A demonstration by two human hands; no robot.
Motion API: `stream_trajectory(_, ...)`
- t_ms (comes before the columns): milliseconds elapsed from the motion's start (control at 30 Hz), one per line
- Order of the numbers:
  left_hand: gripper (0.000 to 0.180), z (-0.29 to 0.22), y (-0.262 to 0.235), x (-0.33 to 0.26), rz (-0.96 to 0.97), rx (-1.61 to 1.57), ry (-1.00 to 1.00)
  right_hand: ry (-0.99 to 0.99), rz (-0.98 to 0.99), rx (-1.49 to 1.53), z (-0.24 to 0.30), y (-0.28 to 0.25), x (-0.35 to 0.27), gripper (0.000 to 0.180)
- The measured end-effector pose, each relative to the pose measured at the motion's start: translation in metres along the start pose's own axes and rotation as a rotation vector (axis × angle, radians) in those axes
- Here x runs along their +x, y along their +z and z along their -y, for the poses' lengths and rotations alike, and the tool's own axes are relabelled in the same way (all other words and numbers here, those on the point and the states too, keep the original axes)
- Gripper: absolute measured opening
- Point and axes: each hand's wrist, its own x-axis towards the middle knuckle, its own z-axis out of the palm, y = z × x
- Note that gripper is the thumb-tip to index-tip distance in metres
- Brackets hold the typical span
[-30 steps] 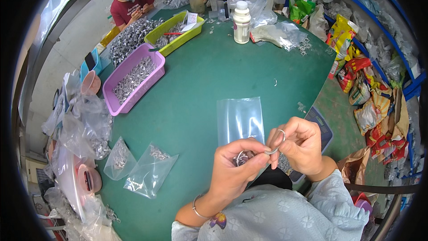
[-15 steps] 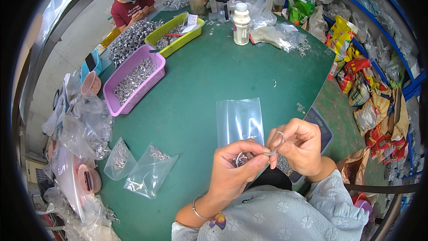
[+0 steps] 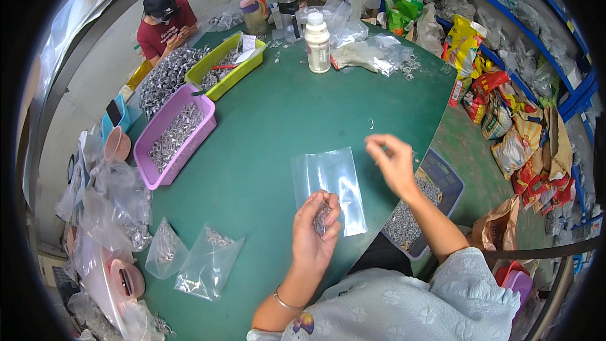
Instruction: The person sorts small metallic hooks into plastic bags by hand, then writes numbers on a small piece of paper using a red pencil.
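Note:
My left hand (image 3: 315, 230) is closed around a small bunch of grey metal rings (image 3: 322, 216), held over the near end of a flat, clear plastic bag (image 3: 322, 173). To the right of that bag, my right hand (image 3: 392, 161) is raised over the green table, slightly blurred. Its fingers are loosely bent and apart, and I see nothing between them. Just beyond its fingertips a single curved metal piece (image 3: 371, 124) lies on the table.
A purple basket (image 3: 210, 123) and a yellow-green basket (image 3: 255, 60) hold metal pieces, beside a large heap (image 3: 170, 79). Two filled clear bags (image 3: 211, 271) lie at left. A white bottle (image 3: 317, 44) stands at the back. A dark bin (image 3: 451, 196) sits below the right edge. A co-worker (image 3: 165, 22) sits far left.
My hands have come apart. The right hand has moved up and away, and the ring piece it held no longer shows in it. My left hand has closed upright around its rings. The view has shifted.

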Motion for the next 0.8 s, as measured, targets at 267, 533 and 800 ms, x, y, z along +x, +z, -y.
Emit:
stream_trajectory(267,0.011,0.0,-0.014,0.012,-0.008,0.101,-0.013,0.062,-0.06,-0.822,-0.107,0.009,0.071,0.016)
stream_trajectory(533,0.01,0.003,-0.016,0.009,-0.097,0.331,0.155,0.555,0.405,0.909,0.001,0.02,0.02,0.022)
stream_trajectory(800,0.025,0.014,0.001,0.0,-0.115,0.945,0.816,0.783,0.514,1.251,0.066,0.024,-0.04,0.011)
